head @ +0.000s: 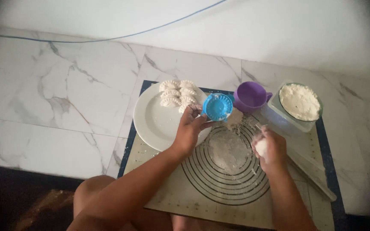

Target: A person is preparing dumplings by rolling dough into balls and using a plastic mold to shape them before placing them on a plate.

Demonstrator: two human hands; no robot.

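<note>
We see the left hand [190, 128] with its grip closed on a blue round dumpling mould [217, 106], held open just above the edge of a white plate [150, 124]. Shaped dumplings [177, 94] lie on the plate, beyond this grip. The right hand [270, 146] has its grip curled around a white lump of dough [261, 146], over the floured pastry mat [219, 188]. Beyond it stand a purple cup [250, 96] and a bowl of flour [299, 102].

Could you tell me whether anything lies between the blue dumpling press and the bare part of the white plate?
Nothing visible does: the blue dumpling press in the left hand hangs at the white plate edge; the dumplings sit farther back.
</note>
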